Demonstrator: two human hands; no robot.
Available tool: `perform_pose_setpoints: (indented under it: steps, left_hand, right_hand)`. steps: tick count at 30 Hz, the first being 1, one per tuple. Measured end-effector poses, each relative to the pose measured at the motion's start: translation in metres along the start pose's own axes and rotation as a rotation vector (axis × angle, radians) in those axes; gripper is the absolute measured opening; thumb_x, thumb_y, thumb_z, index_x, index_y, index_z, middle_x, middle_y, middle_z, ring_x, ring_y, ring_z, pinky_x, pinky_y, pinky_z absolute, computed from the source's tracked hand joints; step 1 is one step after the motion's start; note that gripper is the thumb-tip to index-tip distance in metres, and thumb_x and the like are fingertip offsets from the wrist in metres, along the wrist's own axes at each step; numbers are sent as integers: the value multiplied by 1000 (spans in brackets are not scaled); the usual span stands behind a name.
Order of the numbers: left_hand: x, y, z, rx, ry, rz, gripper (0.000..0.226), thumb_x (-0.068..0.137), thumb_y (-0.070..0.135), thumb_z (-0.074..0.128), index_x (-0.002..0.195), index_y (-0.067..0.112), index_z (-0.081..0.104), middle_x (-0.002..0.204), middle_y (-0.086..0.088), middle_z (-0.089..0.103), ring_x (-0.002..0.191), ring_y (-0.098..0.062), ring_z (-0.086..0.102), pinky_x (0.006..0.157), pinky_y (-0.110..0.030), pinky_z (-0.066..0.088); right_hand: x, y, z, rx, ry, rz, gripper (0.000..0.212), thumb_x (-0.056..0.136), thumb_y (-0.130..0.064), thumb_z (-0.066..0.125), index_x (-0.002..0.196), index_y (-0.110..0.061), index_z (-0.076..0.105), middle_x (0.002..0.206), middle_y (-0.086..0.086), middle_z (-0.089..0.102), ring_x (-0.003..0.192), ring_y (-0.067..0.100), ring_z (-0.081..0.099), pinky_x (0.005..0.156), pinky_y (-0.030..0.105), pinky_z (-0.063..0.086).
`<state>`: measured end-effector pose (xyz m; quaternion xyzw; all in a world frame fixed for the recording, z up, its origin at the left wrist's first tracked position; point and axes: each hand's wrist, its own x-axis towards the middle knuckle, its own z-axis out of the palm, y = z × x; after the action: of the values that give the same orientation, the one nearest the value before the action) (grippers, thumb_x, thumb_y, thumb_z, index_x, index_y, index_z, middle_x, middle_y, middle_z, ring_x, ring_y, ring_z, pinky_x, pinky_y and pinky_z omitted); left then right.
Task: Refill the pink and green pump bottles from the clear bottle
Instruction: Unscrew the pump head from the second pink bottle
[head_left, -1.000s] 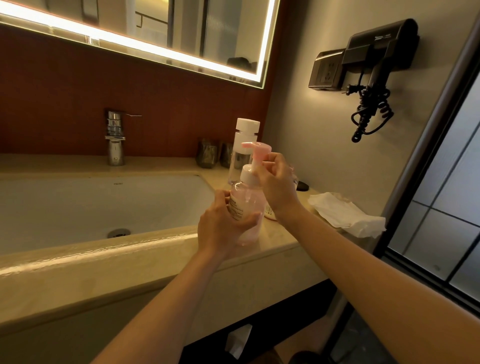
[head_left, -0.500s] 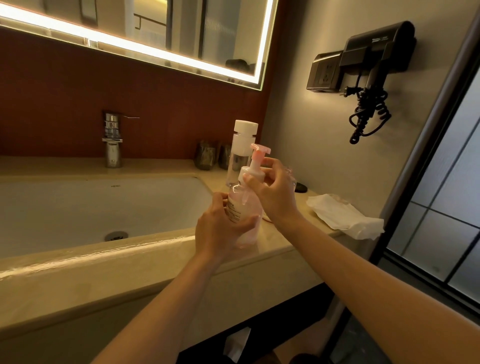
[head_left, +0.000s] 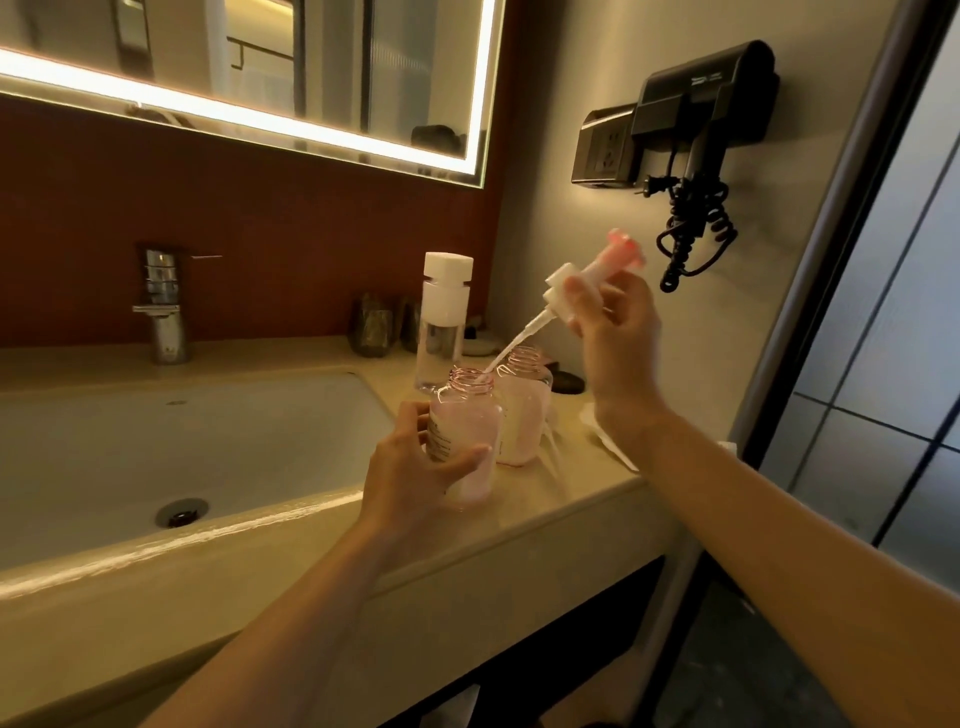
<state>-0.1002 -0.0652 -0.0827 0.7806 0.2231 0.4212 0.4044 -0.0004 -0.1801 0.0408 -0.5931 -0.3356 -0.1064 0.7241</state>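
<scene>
the left hand (head_left: 410, 467) wraps its grip around the pink-tinted see-through plastic bottle (head_left: 467, 431), bracing it upright on the beige stone counter (head_left: 545, 499) beside the pale sink (head_left: 156, 457). the right hand (head_left: 613, 332) pinches the pink-topped white pump head (head_left: 587, 275), tilted, tube tip at the open neck, probably so drips fall back inside. the tall clear bottle with a white cap (head_left: 441, 332) stands capped just behind, within reach for pouring.
</scene>
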Motion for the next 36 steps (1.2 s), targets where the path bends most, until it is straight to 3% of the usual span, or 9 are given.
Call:
perform_pose_setpoints:
  steps: [6, 10, 14, 17, 22, 25, 29, 33, 36]
  left_hand:
    - [15, 6, 21, -58, -36, -24, 70, 66, 34, 79, 123, 18, 42, 120, 0, 55, 100, -10, 51, 82, -29, 53]
    - [23, 8, 35, -97, -47, -20, 61, 67, 32, 78, 114, 28, 39, 110, 11, 50, 99, -8, 50, 72, -17, 48]
    - [38, 7, 52, -75, -35, -4, 60, 67, 34, 77, 113, 28, 38, 109, 12, 47, 99, -8, 50, 69, -12, 47]
    - [52, 3, 67, -62, -46, -4, 61, 67, 36, 77, 114, 28, 39, 109, 11, 47, 99, -9, 50, 72, -15, 48]
    - [77, -6, 88, -83, -50, -25, 60, 69, 35, 77, 116, 28, 41, 110, 10, 50, 97, -6, 50, 69, -14, 46]
    - [90, -11, 96, -85, -69, -42, 65, 68, 36, 78, 122, 24, 43, 109, 9, 54, 98, -9, 55, 78, -28, 54]
    - [107, -14, 106, -17, -85, -67, 73, 70, 42, 74, 131, 22, 40, 125, -2, 57, 110, -20, 56, 87, -36, 52]
    - [113, -15, 104, -9, -144, -113, 100, 67, 48, 71, 147, 22, 17, 143, -6, 43, 130, -24, 42, 97, -36, 42]
    - [112, -19, 89, -27, -123, -115, 97, 69, 46, 69, 147, 22, 16, 146, -6, 40, 132, -24, 39, 100, -37, 39]
  right_hand:
    - [38, 25, -58, 4, 291, 125, 42, 87, -37, 60, 121, -15, 51, 110, -1, 61, 96, 12, 61, 80, 30, 55]
    - [47, 81, -75, -346, 85, 323, 41, 81, -44, 65, 110, -16, 56, 107, 5, 63, 97, 21, 62, 84, 45, 54]
    - [49, 120, -66, -556, -110, 407, 46, 77, -50, 67, 100, -11, 63, 96, 6, 67, 84, 20, 64, 74, 42, 58]
    - [55, 144, -56, -654, -144, 423, 35, 77, -54, 64, 72, -19, 61, 87, 5, 69, 83, 22, 64, 78, 42, 55]
    - [67, 176, -50, -736, -124, 427, 51, 76, -63, 59, 78, -13, 67, 91, 11, 71, 84, 29, 64, 73, 35, 48]
    - [77, 181, -48, -778, -159, 414, 49, 79, -63, 55, 58, -20, 47, 83, 11, 64, 79, 27, 59, 68, 31, 41]
    - [89, 186, -42, -781, -144, 407, 45, 83, -60, 52, 69, -17, 51, 90, 15, 67, 84, 29, 61, 66, 29, 37]
    - [92, 188, -38, -814, -213, 336, 39, 94, -49, 42, 60, -33, 32, 77, 4, 59, 78, 20, 50, 51, 25, 30]
    - [91, 190, -40, -889, -229, 301, 44, 95, -47, 40, 71, -15, 58, 94, 15, 66, 81, 25, 56, 59, 27, 37]
